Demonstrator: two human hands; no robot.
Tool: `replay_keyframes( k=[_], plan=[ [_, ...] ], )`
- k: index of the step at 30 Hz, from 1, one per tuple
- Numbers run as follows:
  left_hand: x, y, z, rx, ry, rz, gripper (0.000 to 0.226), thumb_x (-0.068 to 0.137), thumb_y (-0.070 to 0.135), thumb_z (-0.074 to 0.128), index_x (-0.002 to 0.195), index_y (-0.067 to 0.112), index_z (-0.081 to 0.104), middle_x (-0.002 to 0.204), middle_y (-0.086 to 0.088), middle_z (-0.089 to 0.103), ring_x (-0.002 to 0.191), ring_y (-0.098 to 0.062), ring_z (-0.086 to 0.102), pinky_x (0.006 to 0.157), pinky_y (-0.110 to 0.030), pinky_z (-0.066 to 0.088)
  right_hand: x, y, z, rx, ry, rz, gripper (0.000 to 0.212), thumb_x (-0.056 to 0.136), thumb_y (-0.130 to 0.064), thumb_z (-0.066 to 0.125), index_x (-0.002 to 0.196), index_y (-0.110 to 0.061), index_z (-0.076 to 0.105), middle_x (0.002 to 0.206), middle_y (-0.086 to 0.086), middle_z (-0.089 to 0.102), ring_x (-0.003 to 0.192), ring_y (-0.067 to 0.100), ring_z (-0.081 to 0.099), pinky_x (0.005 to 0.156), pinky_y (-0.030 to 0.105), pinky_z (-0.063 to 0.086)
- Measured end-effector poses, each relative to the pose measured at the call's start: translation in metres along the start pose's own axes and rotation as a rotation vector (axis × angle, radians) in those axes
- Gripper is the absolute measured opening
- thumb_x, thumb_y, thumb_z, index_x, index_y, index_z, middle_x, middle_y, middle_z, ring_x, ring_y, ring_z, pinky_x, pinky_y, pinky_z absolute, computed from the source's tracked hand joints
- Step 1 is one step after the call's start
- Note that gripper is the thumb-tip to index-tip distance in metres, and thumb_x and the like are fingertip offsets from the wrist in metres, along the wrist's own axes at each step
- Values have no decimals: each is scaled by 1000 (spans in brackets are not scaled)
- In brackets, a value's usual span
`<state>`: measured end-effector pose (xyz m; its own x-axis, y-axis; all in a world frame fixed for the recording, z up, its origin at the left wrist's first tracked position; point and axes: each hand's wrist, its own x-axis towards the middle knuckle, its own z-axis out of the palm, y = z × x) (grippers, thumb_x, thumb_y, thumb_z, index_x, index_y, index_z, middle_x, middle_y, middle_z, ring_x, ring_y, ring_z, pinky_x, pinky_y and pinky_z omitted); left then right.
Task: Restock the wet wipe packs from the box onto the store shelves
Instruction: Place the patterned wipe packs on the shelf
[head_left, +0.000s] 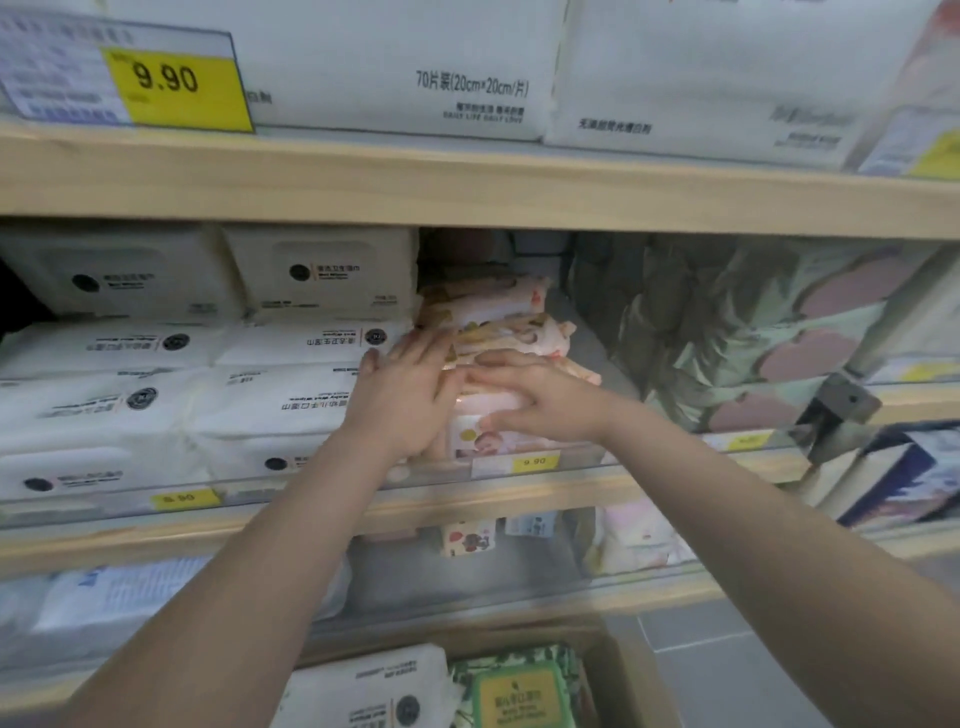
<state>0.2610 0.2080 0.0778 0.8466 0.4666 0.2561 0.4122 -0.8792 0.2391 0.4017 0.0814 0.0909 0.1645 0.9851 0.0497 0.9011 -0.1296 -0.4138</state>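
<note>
Pink wipe packs (498, 332) lie stacked under flat left hand (410, 400) and right hand (535, 397).

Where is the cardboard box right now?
In the head view, the cardboard box sits bottom centre, below the shelves, holding a white pack and green pack.

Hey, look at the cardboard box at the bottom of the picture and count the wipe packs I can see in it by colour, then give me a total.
White pack: 1
Green pack with yellow label: 1
Total: 2 packs showing in the box; any underneath are hidden.
</note>
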Motion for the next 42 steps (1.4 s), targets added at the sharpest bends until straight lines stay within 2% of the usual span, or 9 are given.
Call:
replay_keyframes(
  k=[3,6,10,16,19,23,29,36,42],
  plan=[
    [14,15,15,154,-36,33,58,94,46,17,147,23,24,153,-1,27,141,-19,21,114,-47,11,-3,24,-22,196,268,130,59,84,-44,62,136,-20,49,137,3,45,130,17,39,108,22,27],
    [13,18,21,309,-11,12,70,86,48,1,146,21,25,150,-4,34,140,-22,24,113,-48,13,-2,49,-26,430,398,454,71,72,-58,54,138,-33,44,142,2,42,131,20,40,111,35,31],
    [13,20,21,305,8,0,81,79,49,-6,144,18,32,142,-9,44,135,-26,33,111,-50,17,0,49,-1,703,336,559,52,97,-28,46,146,-29,29,148,-7,34,112,7,46,79,4,40],
    [9,22,18,374,10,-47,85,79,50,-5,138,10,40,125,-23,52,118,-36,44,109,-49,23,-1,41,14,659,430,613,31,98,-32,36,128,-28,44,123,0,50,79,9,51,56,25,42],
    [16,25,12,352,-49,-77,80,80,51,1,133,10,44,130,-20,48,122,-34,40,110,-48,20,4,41,10,501,398,597,30,97,-36,37,124,-25,43,116,3,52,87,20,55,65,29,45],
    [25,26,15,285,-116,-115,57,94,43,18,142,13,27,148,-18,32,139,-33,21,115,-53,7,14,35,11,580,428,568,54,94,-30,47,144,-23,27,140,4,37,126,23,43,105,39,37],
    [29,23,23,312,-148,-118,58,96,41,10,149,17,12,156,-9,20,144,-27,13,115,-54,3,21,38,16,573,353,656,55,98,-30,37,149,-34,17,155,6,25,125,28,46,88,31,42],
    [33,27,21,331,-224,-160,59,95,41,9,149,17,13,156,-8,19,144,-27,13,114,-56,3,26,33,22,373,378,686,53,99,-30,31,150,-30,16,152,14,28,128,36,41,104,39,38],
    [-21,41,21,199,1,-104,61,97,42,19,147,7,18,153,-14,24,142,-27,18,117,-47,2,8,21,4,161,272,680,55,97,-43,34,148,-28,20,147,18,31,130,37,37,104,42,35]
  ],
)
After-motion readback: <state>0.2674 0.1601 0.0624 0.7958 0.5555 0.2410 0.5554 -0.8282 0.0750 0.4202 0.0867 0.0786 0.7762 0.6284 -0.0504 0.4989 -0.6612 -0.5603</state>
